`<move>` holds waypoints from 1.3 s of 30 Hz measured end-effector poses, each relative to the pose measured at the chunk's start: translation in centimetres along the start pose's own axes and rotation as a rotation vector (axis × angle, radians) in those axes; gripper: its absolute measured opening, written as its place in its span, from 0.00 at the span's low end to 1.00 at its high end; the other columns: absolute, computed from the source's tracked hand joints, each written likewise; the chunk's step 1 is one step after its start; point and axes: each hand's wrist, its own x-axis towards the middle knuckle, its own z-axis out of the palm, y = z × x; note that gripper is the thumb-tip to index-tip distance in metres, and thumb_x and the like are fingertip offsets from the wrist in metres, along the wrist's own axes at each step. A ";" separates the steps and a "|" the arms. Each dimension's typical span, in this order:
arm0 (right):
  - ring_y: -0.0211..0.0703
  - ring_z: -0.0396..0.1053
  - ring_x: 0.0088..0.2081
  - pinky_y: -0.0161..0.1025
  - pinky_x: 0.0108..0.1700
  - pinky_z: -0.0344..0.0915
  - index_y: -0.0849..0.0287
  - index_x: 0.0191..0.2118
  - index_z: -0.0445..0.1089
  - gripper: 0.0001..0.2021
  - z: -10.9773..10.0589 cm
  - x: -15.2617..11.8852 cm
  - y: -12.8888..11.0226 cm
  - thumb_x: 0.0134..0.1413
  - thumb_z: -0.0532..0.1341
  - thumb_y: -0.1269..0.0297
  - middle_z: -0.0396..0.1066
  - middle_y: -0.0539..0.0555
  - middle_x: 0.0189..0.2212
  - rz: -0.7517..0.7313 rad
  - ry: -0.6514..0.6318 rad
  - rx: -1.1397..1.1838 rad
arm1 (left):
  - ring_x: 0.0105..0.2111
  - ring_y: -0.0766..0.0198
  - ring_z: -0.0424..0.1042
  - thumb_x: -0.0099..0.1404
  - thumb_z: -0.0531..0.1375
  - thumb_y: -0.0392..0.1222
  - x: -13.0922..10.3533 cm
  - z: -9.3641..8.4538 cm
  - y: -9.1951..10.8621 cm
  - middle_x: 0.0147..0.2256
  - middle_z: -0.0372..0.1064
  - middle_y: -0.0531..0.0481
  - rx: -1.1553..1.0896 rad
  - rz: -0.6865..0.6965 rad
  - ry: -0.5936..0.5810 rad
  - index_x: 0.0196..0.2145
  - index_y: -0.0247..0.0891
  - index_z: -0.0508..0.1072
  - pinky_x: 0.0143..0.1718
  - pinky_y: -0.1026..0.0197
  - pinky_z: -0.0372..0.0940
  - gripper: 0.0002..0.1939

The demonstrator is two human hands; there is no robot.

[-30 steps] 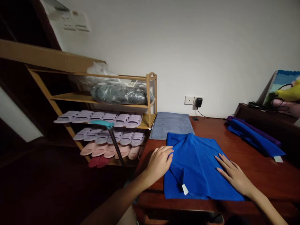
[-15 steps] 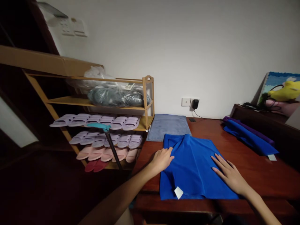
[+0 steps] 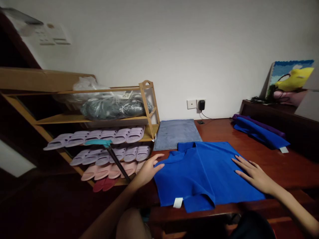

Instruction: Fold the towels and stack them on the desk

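Cloth spread wider than before, left hand farther left

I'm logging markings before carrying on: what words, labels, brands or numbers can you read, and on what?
No text is readable.
Near white tag on the spread blue cloth: no print discernible.
Far white tag on the far blue cloth: too small.
Pale marked patch at the plastic bag: too small and blurred.
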 end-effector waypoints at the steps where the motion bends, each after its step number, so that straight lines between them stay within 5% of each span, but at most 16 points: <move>1: 0.47 0.39 0.66 0.55 0.65 0.39 0.44 0.65 0.48 0.30 -0.1 -0.2 0.3 0.59 0.46 0.42 0.43 0.49 0.66 0.006 0.000 0.006 | 0.48 0.53 0.70 0.62 0.56 0.45 -0.3 -0.4 -0.3 0.51 0.68 0.45 -0.033 -0.014 -0.017 0.54 0.40 0.66 0.47 0.56 0.65 0.22; 6: 0.46 0.38 0.66 0.52 0.65 0.41 0.44 0.64 0.50 0.30 -0.7 -1.5 2.1 0.58 0.47 0.42 0.41 0.47 0.66 0.037 -0.017 0.066 | 0.44 0.55 0.71 0.59 0.59 0.48 -1.8 -1.5 -1.3 0.44 0.71 0.49 0.121 0.009 -0.141 0.52 0.43 0.67 0.46 0.56 0.64 0.23; 9: 0.48 0.43 0.66 0.50 0.64 0.44 0.45 0.60 0.58 0.28 -1.5 -0.7 2.7 0.58 0.47 0.41 0.43 0.47 0.66 0.092 0.025 0.135 | 0.46 0.56 0.69 0.62 0.57 0.52 -1.6 -2.0 -0.3 0.47 0.69 0.47 0.168 0.066 -0.040 0.59 0.42 0.59 0.48 0.56 0.63 0.29; 11: 0.49 0.46 0.65 0.48 0.64 0.45 0.49 0.59 0.60 0.29 -2.2 1.1 2.6 0.58 0.47 0.41 0.44 0.49 0.66 0.115 0.090 0.178 | 0.50 0.57 0.66 0.67 0.52 0.51 -0.2 -1.9 0.8 0.51 0.65 0.45 0.139 0.169 0.029 0.58 0.41 0.59 0.52 0.57 0.61 0.25; 17: 0.47 0.44 0.65 0.49 0.64 0.44 0.57 0.64 0.51 0.31 -2.1 8.8 1.1 0.61 0.41 0.45 0.45 0.57 0.65 0.214 0.089 0.205 | 0.52 0.55 0.64 0.70 0.49 0.42 5.3 1.9 2.4 0.50 0.66 0.43 0.377 0.377 -0.007 0.52 0.37 0.65 0.53 0.53 0.58 0.16; 23: 0.46 0.36 0.67 0.51 0.64 0.41 0.53 0.66 0.47 0.35 0.7 10.1 1.6 0.59 0.39 0.40 0.40 0.56 0.67 0.164 0.066 0.105 | 0.44 0.56 0.66 0.71 0.50 0.44 5.8 3.9 0.5 0.43 0.67 0.45 0.520 0.518 0.014 0.46 0.38 0.67 0.47 0.53 0.60 0.11; 27: 0.45 0.34 0.67 0.51 0.65 0.39 0.50 0.66 0.46 0.37 1.8 9.7 2.4 0.56 0.39 0.36 0.39 0.53 0.67 0.158 0.034 0.025 | 0.37 0.58 0.67 0.71 0.49 0.44 5.2 3.6 -0.4 0.36 0.66 0.47 0.531 0.532 0.042 0.37 0.38 0.67 0.40 0.56 0.62 0.11; 32: 0.45 0.32 0.67 0.52 0.65 0.40 0.50 0.67 0.40 0.37 1.7 9.1 3.6 0.57 0.38 0.37 0.36 0.52 0.67 0.148 0.097 0.027 | 0.35 0.60 0.68 0.72 0.46 0.41 3.6 2.6 -1.0 0.36 0.68 0.48 0.453 0.495 -0.016 0.38 0.39 0.65 0.39 0.59 0.62 0.10; 39: 0.47 0.36 0.67 0.55 0.65 0.39 0.45 0.66 0.46 0.35 1.4 7.5 7.6 0.56 0.40 0.36 0.39 0.48 0.66 0.183 0.035 0.146 | 0.34 0.63 0.70 0.71 0.46 0.44 2.0 -0.8 -3.2 0.34 0.68 0.52 0.269 0.322 -0.039 0.37 0.41 0.64 0.38 0.63 0.61 0.09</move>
